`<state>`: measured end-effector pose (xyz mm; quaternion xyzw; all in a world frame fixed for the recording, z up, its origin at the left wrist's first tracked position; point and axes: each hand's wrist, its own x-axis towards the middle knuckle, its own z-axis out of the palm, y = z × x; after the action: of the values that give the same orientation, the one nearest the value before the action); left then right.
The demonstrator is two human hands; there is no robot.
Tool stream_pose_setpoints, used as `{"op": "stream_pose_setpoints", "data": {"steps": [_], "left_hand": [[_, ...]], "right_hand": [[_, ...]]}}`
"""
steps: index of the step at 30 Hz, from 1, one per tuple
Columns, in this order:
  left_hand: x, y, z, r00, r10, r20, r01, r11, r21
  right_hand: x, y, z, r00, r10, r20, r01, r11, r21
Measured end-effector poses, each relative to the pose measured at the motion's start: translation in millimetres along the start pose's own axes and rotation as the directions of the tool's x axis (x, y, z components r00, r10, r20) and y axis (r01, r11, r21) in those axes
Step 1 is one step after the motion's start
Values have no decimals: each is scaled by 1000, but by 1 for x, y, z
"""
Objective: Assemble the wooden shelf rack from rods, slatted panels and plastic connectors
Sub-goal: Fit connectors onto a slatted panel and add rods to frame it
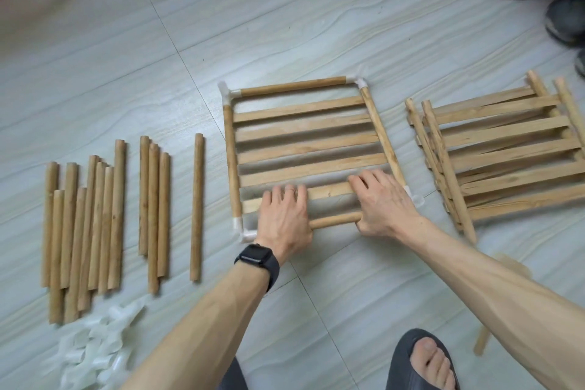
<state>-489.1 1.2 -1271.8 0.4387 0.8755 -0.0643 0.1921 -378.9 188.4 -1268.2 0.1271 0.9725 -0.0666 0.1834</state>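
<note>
Scene: On a pale tiled floor (285,25), a person bends over one shelf frame (304,133) — a slatted panel boxed in by rods and white corner connectors.
Left hand (283,218): lies over the left end of the frame's nearest rod, fingers almost straight and reaching onto the closest slat; the thumb is hidden.
Right hand (380,203): fingers spread on that same slat, thumb tucked under the near rod (335,220), pinching it.
Key relation: the near rod runs left to right, directly beneath both hands. Its left end meets the near-left connector (248,235), just beside the left hand. The near-right connector (415,199) sits just past the right hand. Whether the rod's right end is fully seated cannot be told — the hand covers it.
Judgement: the frame's last side looks to be closing. A push along the rod's length toward the right corner seems the likely call, the right hand being nearer.
Supplies: loose rods (104,222) lie well to the left, spare connectors (95,345) are heaped below them, and stacked panels (506,149) wait on the right.
</note>
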Motion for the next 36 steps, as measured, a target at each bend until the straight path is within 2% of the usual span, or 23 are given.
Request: {"op": "stream_pose_setpoints", "data": {"steps": [3, 6, 8, 11, 12, 14, 17, 20, 22, 28, 31, 33, 34, 36], "left_hand": [[-13, 3, 16, 994, 103, 21, -102, 994, -25], [-23, -13, 21, 959, 259, -117, -259, 966, 15], [-25, -27, 20, 972, 141, -186, -151, 988, -42], [-21, -52, 30, 978, -199, -68, 182, 962, -204], [-20, -60, 36, 968, -250, -19, 239, 945, -221], [-22, -71, 49, 971, -238, 18, 237, 952, -194], [-25, -78, 60, 983, -180, 25, 182, 967, -180], [-22, -80, 60, 984, -169, 58, 175, 975, -139], [-20, -80, 57, 981, -168, 93, 176, 981, -85], [-13, -66, 26, 956, -197, 217, 196, 980, 30], [-11, -72, 5, 957, -132, 259, 151, 987, -53], [-12, -86, -8, 975, -101, 199, 143, 968, -208], [-15, -95, -11, 985, -129, 116, 158, 944, -288], [-25, -115, -13, 950, -303, -70, 256, 891, -375]], "right_hand": [[-13, 4, 13, 996, -5, 84, 6, 1000, -15], [-28, 4, 21, 990, 8, 138, -15, 999, 49], [-36, 1, 23, 985, -13, 171, -8, 993, 118], [-38, -7, 25, 999, -23, 31, 16, 974, 225], [-33, -8, 25, 999, 7, -39, 2, 973, 233], [-20, -8, 25, 991, 112, -71, -94, 971, 219], [-6, -3, 36, 978, 196, 72, -204, 970, 128], [-7, -1, 47, 954, 204, 218, -202, 979, -31], [-6, -4, 44, 932, 230, 279, -220, 973, -67], [15, -27, 8, 808, 346, 477, -257, 935, -243], [30, -50, -12, 759, 402, 512, -251, 906, -340], [35, -67, -20, 829, 348, 437, -210, 919, -333], [37, -75, -20, 883, 284, 373, -174, 937, -303], [40, -89, -20, 944, 155, 290, -100, 976, -195]]}}
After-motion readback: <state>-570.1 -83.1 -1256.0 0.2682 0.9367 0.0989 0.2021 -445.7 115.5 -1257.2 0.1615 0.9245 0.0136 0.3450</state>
